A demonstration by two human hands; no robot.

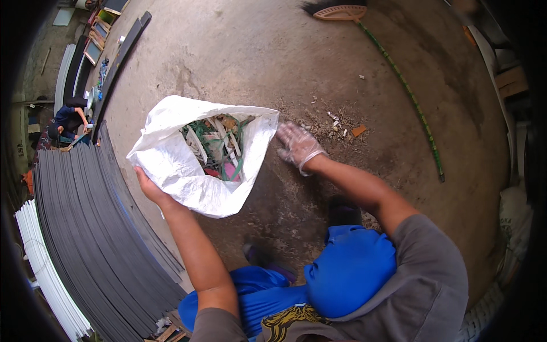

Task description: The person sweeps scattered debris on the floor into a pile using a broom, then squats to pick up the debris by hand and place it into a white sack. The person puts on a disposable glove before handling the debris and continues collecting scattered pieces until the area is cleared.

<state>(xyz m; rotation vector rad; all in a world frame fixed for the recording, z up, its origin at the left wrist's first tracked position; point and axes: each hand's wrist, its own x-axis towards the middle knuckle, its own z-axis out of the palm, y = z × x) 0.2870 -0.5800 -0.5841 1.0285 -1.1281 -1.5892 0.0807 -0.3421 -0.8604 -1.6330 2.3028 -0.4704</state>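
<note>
A white woven sack (171, 162) with a wide mouth is tilted toward me. Inside it lie wood strips, green plastic straps (215, 149) and other scraps. My left hand (152, 189) grips the sack's lower left side, with part of its fingers hidden by the fabric. In a clear plastic glove, my right hand (299, 147) is beside the sack's right rim with its fingers stretched out and nothing seen in them. Just beyond it, a scatter of wood chips and dirt (319, 122) covers the floor, with a small orange piece (358, 130) at its right.
A broom (340, 11) with a green handle (409, 88) lies on the concrete floor at the far right. Long stacks of grey strips (97, 228) and white strips (51, 273) fill the left. Another person (71, 122) sits at the far left. Sacks (515, 216) line the right edge.
</note>
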